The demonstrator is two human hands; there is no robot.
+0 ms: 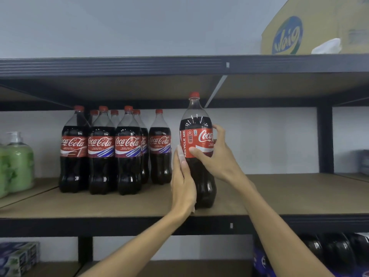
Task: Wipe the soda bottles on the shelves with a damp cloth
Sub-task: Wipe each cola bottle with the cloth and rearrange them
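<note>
A large cola bottle [196, 124] with a red cap and red label stands upright near the front of the middle shelf [119, 204]. My right hand [215, 154] grips it around the label, thumb across the front. My left hand [182, 182] lies flat against the bottle's left side, fingers straight and pointing up. To the left, several more cola bottles [127, 152] stand in a cluster further back on the same shelf. A white cloth [327, 46] lies on the top shelf at the right, apart from both hands.
Green soap dispensers [19, 162] stand at the far left of the middle shelf. A yellow cardboard box [311, 25] sits on the top shelf. Dark bottles [335, 250] lie on the lower shelf at right, boxed packs [18, 256] at lower left. A black upright [325, 136] stands at right.
</note>
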